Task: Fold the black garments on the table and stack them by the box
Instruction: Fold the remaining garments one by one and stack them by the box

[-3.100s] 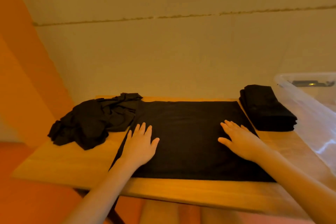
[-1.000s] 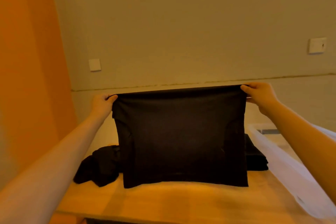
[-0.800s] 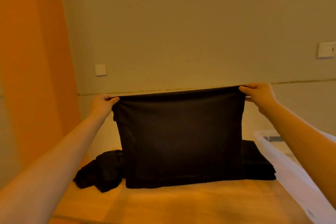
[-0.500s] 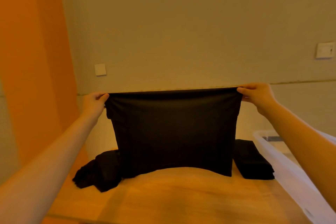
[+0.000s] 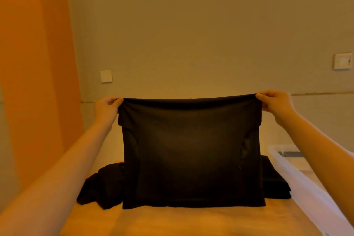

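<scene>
Plain beige wall behind; wooden tabletop (image 5: 172,222) carries a crumpled black pile (image 5: 103,186) at left, a folded stack (image 5: 274,182) at right beside the clear box (image 5: 298,176). Half-folded black garment (image 5: 191,151) hangs above the tabletop, lower edge at the surface; likely light, limp, best held at its top corners. Left hand (image 5: 107,108) and right hand (image 5: 274,101) each pinch one top corner, fingers curled, cloth stretched between.

Both forearms (image 5: 57,174) bare, no sleeves; hands (image 5: 106,108) ungloved.
</scene>
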The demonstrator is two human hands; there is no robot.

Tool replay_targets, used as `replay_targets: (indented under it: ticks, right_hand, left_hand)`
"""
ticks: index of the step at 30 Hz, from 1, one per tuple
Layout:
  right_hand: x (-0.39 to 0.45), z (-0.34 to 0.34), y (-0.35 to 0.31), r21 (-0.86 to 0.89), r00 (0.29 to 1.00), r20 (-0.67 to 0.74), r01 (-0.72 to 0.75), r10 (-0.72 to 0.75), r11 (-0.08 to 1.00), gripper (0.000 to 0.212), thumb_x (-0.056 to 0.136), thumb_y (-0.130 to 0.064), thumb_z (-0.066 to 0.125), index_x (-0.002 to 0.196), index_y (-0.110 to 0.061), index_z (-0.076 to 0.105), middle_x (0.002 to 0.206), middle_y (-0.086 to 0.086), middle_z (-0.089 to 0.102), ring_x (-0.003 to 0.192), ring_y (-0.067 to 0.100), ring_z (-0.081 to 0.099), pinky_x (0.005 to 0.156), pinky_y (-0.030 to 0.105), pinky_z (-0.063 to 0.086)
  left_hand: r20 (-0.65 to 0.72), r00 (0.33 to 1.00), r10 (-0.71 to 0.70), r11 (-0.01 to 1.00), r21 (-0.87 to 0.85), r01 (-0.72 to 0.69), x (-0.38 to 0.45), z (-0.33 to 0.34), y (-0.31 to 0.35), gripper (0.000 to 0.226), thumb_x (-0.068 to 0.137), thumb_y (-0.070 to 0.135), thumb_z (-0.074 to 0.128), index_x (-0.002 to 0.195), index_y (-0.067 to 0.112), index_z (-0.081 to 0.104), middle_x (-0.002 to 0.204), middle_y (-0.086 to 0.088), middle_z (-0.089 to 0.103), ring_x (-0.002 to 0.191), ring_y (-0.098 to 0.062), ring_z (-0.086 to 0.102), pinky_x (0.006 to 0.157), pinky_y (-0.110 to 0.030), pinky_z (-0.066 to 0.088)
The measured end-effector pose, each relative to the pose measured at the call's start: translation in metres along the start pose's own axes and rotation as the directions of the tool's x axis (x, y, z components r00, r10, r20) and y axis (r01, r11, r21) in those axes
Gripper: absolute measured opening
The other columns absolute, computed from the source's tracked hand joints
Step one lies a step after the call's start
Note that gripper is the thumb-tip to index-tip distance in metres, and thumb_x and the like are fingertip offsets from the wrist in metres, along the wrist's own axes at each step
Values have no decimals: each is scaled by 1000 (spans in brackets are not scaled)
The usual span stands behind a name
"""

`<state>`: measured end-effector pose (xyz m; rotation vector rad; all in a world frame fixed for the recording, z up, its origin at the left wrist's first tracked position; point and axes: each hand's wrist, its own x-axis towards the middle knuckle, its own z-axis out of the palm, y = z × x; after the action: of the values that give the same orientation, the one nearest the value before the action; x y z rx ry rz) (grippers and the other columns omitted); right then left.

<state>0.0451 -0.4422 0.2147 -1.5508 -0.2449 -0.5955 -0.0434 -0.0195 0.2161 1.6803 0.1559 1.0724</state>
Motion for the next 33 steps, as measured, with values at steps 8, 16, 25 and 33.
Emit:
replay_targets:
  ticks: [8,16,25,33]
  right_hand:
    - [2,12,-8,-71,1000,21,23,-21,997,16,93,-15,54,99,-2,62,80,3,60,72,12,58,74,31,50]
    - [-4,16,-22,-40,999,-3,37,-37,999,17,95,-20,51,88,-7,61,87,6,59,84,18,57,75,29,50]
    - [-4,1,-11,88,999,7,-36,35,995,12,93,-20,54,85,-13,61,80,4,60,71,14,58,59,20,52]
    - [31,34,86,-100,953,80,-285,293,953,10,89,-18,59,85,-9,63,90,14,63,85,26,58,76,35,51]
  left_hand:
    - [-5,1000,-14,992,123,14,11,-14,1,24,97,19,48,75,11,56,74,-1,51,74,-18,50,73,-35,42]
    - [-60,997,40,991,129,-32,11,-16,13,36,99,20,42,63,16,41,64,0,37,59,-12,35,56,-27,27]
    - [-33,999,26,998,-55,-28,7,-16,5,30,99,22,44,71,15,52,68,-1,43,63,-13,42,57,-27,31]
    - [115,974,-194,978,98,183,22,19,-89,25,99,24,45,81,14,60,71,-4,51,65,-18,50,52,-28,36]
